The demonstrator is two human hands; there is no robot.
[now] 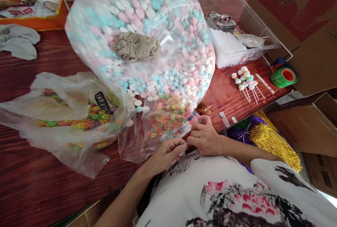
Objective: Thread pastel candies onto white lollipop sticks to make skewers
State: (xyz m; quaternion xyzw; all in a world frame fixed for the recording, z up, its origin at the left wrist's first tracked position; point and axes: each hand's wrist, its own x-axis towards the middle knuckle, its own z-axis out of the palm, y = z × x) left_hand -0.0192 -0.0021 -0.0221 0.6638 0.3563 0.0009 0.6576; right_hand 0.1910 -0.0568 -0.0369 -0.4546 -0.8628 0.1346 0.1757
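My left hand [168, 151] and my right hand [204, 137] meet at the near table edge, fingertips pinched together on something small I cannot make out. Just beyond them lies a big clear bag [147, 44] of pink, blue and white round candies, with a crumpled beige cloth [137, 46] inside. A second clear bag [71, 114] of colourful ring candies lies to the left. Several finished candy sticks [244, 81] lie on the table to the right.
A clear plastic bin [237, 19] with white sticks and packets stands at back right. A green tape roll [284, 76] sits by cardboard boxes [305, 16]. Gold and purple bead strings [268, 137] hang off the right edge. Grey cloth [18, 40] lies at far left.
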